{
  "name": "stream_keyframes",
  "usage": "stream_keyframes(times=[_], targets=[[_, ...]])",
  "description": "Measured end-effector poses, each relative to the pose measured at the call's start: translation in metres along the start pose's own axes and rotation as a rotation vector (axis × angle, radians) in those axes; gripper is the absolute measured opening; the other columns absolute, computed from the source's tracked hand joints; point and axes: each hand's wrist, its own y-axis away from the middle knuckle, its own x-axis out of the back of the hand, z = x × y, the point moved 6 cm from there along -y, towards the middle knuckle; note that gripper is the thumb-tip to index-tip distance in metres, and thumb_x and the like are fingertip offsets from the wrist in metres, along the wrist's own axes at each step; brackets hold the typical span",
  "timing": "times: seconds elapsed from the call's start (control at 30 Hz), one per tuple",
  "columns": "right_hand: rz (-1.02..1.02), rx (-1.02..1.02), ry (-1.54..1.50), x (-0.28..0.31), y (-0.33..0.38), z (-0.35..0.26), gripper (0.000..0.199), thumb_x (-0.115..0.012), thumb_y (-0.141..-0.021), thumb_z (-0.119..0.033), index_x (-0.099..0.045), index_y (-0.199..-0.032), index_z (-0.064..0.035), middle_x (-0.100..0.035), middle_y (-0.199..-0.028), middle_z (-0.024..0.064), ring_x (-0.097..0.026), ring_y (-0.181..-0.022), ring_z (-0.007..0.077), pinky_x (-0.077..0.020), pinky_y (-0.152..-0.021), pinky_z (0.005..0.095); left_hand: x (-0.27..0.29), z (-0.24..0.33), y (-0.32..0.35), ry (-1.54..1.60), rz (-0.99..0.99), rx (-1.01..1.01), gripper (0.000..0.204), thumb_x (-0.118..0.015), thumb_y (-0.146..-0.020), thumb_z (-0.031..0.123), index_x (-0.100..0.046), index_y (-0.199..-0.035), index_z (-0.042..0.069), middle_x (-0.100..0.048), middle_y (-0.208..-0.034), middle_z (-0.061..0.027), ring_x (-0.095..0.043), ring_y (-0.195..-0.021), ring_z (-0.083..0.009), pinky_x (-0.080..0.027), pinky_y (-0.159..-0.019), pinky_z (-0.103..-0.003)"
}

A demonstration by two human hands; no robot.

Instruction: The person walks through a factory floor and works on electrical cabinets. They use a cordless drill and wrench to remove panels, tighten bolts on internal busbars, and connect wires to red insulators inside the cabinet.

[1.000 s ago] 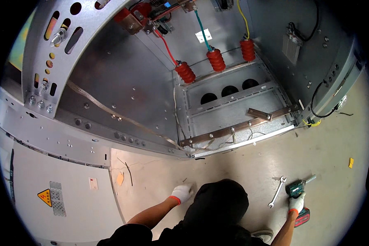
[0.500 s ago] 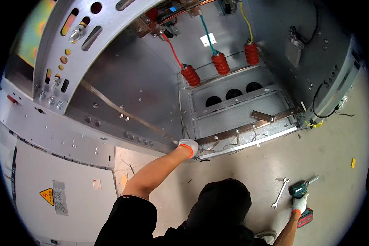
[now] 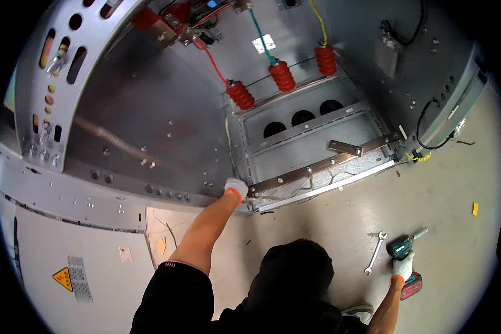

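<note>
My left hand (image 3: pixel 236 189), in a white glove with an orange cuff, is closed at the near left corner of the metal cabinet, by the end of the copper bar (image 3: pixel 306 171). Its fingertips are hidden, so what they grip cannot be made out. A braided strap (image 3: pixel 108 133), smeared by motion, slants across the left panel toward that corner. My gloved right hand (image 3: pixel 402 267) is wrapped round the handle of a green and black cordless impact wrench (image 3: pixel 399 248) low over the floor. Left of it lies an open-ended wrench (image 3: pixel 376 253).
Three red ribbed insulators (image 3: pixel 282 76) with red, green and yellow leads stand inside the cabinet, behind dark round holes (image 3: pixel 303 117). A short copper piece (image 3: pixel 345 147) sticks out from the bar. A perforated metal frame (image 3: pixel 61 72) rises at left; a white panel (image 3: pixel 39 245) lies below.
The view has shifted, so the cabinet sits further left and higher. The braided strap has turned blurred, and its lower end no longer shows at my left hand. My right hand keeps its grip.
</note>
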Motion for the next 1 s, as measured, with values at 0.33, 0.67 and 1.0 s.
stream_keyframes(times=[0.33,0.67,1.0], targets=[[0.011,-0.033,-0.038,0.009,0.003,-0.009,0.046,-0.062,-0.077,-0.012,-0.046,-0.12,-0.0053,-0.066,-0.107,0.0277,-0.064,-0.098,0.0467,-0.0508,-0.083,0.0521,0.06,0.032,0.029,0.257,0.031,-0.131,0.026,-0.058,-0.084,0.016,-0.072,-0.105,0.009,-0.071,-0.099,-0.0198,-0.069,-0.092,-0.0394,-0.054,-0.079,-0.049],[-0.051,-0.036,-0.054,0.012,0.006,-0.006,0.058,-0.067,-0.075,-0.015,-0.046,-0.128,-0.0024,-0.065,-0.114,0.0278,-0.063,-0.104,0.0447,-0.0504,-0.087,0.0485,0.032,0.075,0.085,0.619,0.206,-0.172,0.022,-0.051,-0.09,0.015,-0.064,-0.105,0.005,-0.067,-0.095,-0.0243,-0.065,-0.088,-0.0424,-0.05,-0.08,-0.054],[0.007,0.007,-0.038,0.006,0.002,-0.002,0.057,-0.065,-0.073,-0.01,-0.044,-0.126,-0.0065,-0.065,-0.113,0.0264,-0.063,-0.103,0.0451,-0.0507,-0.088,0.0496,-0.051,0.105,0.038,0.9,-0.111,0.346,0.091,-0.066,-0.081,0.038,-0.027,-0.14,-0.019,-0.063,-0.118,-0.0314,-0.062,-0.113,-0.0407,-0.049,-0.098,-0.043]])
